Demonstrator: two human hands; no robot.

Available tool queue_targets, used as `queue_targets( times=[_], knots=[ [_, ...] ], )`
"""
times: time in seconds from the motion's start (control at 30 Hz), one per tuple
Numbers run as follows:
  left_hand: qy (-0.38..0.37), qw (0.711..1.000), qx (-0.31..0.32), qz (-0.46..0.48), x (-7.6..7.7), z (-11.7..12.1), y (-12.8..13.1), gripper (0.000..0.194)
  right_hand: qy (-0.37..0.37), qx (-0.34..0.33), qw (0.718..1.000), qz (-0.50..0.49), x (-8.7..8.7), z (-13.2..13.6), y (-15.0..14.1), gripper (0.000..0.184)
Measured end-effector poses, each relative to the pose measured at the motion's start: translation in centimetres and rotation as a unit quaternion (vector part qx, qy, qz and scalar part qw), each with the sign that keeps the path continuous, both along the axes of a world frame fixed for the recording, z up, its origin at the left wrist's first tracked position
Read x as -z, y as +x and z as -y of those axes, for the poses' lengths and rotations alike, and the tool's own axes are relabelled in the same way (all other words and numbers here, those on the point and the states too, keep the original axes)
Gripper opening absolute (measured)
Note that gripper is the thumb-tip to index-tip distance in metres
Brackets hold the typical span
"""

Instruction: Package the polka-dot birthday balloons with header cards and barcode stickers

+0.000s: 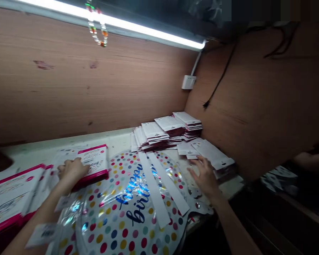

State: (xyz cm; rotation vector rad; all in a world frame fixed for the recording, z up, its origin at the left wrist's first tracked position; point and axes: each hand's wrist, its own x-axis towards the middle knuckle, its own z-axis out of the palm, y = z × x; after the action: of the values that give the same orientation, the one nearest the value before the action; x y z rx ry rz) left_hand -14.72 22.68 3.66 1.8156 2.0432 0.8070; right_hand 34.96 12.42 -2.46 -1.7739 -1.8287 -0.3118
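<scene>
Left hand on a pink-edged pack, right hand spread by the white packets

The fingers of your left hand (73, 171) are bent at the left side of the pink-edged pack (94, 159), at the near left of the counter; whether they clench it or only rest there, you cannot tell from this view. Your right hand (205, 174) is open, its fingers parted and holding nothing visible, the tips at the near edge of the small white packets (186, 148); contact is unclear.

Between your hands lies the polka-dot foil balloon sheet (117, 212), flat, with blue shiny script reading "happy" and, below it, "birth", the rest obscured. Two white strips (154, 191) lie across it, spreading apart toward you. Clear plastic with a label (44, 233) overlaps your left forearm, and larger pink-edged packs (13, 194) stand to its left.

Beyond the balloon sheet, stacked white packets (155, 131) lean in overlapping piles toward the corner. More white packets (215, 154) lie just beyond your right hand. Farther out, the wooden back wall (77, 88) carries a lit tube light (149, 30) with a beaded string (98, 35) hanging in front. A white switch box (188, 82) sits near the corner, and a black cable (223, 72) hangs on the side panel. At the far right, another person's forearm (311, 158) shows dimly.
</scene>
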Motion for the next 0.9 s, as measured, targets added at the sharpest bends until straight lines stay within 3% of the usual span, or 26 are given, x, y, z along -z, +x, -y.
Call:
queue_targets(
  times=[0.03, 0.1, 0.23, 0.33, 0.43, 0.57, 0.67, 0.77, 0.9],
  knots=[
    [0.005, 0.999, -0.028, -0.028, 0.3, 0.2, 0.2, 0.060, -0.009, 0.049, 0.999, 0.018, -0.3, -0.4, 2.5, 0.041],
    [0.033, 0.995, -0.020, -0.087, 0.9, 0.8, 1.0, 0.066, -0.036, 0.103, 0.993, 0.043, -0.8, -0.8, 7.3, 0.051],
    [0.119, 0.971, 0.138, -0.153, 1.8, 3.4, 4.3, 0.061, -0.103, 0.096, 0.986, 0.089, -1.7, -0.8, 13.1, 0.049],
    [0.149, 0.953, 0.227, -0.133, 2.0, 5.3, 7.1, 0.052, -0.121, 0.087, 0.982, 0.119, -2.7, -1.5, 13.5, 0.044],
    [0.168, 0.935, 0.289, -0.119, 2.1, 6.2, 9.2, 0.046, -0.119, 0.077, 0.979, 0.149, -2.8, -3.0, 11.3, 0.042],
    [0.172, 0.913, 0.350, -0.118, 2.0, 6.9, 11.1, 0.039, -0.124, 0.026, 0.973, 0.193, -0.8, -5.5, 7.0, 0.043],
    [0.166, 0.906, 0.371, -0.117, 2.2, 7.4, 11.1, 0.035, -0.122, -0.008, 0.968, 0.218, 0.4, -7.2, 5.8, 0.051],
    [0.159, 0.904, 0.380, -0.111, 2.7, 8.1, 10.0, 0.034, -0.114, -0.036, 0.966, 0.231, -0.5, -8.2, 7.9, 0.047],
    [0.144, 0.923, 0.345, -0.092, 3.6, 8.9, 8.2, 0.035, -0.106, -0.061, 0.963, 0.239, -3.2, -8.0, 13.7, 0.048]
  ],
)
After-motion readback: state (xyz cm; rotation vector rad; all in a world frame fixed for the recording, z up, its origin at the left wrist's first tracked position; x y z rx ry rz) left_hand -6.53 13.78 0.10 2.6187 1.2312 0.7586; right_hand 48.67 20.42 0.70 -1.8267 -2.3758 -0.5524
